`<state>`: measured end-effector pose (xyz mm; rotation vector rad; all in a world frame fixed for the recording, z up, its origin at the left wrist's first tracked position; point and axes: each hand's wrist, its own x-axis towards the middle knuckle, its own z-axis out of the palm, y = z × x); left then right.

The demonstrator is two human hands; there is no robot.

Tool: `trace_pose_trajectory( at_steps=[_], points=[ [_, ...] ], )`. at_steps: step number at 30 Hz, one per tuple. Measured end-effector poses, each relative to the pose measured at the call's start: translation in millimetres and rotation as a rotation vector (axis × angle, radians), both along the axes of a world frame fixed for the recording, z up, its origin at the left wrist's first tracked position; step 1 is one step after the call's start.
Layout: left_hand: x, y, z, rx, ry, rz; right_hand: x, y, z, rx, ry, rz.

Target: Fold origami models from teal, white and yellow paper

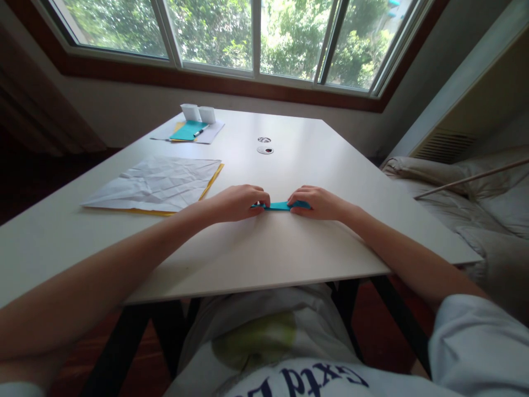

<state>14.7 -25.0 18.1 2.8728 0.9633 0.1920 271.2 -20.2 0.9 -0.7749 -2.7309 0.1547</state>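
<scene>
Teal paper strip (281,206) lies flat on the white table (289,253), mid-front, folded narrow. Prob light and thin, creases easily, so best held at the ends w/ fingertips. Left hand (237,202) pinches its left end, right hand (316,202) pinches the right end, both curled down on it. Further left: crumpled white sheet (159,182) over a yellow one, matte and wrinkly. Far back, more teal paper (188,131) w/ a pen.
</scene>
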Motion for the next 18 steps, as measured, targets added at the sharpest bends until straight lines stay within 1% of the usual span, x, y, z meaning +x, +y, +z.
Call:
trace_pose_trajectory(
  at_steps=[5, 9, 13, 18],
  points=[
    [5.2, 1.6, -10.0, 0.011, -0.104, -0.045, -0.9, -0.8, 0.7, 0.014, -0.014, 0.000],
    [7.9, 2.2, -12.4, 0.029, -0.124, -0.075, -1.4, -0.3, 0.5, 0.030, -0.036, -0.014],
    [11.1, -2.2, -11.9, 0.098, -0.085, -0.036, -6.8, -4.6, -1.4, 0.036, -0.054, -0.045],
    [15.7, -8.8, -13.7, 0.183, -0.037, 0.003, -20.4, -17.5, -8.3, -0.049, -0.130, -0.055]
  ],
)
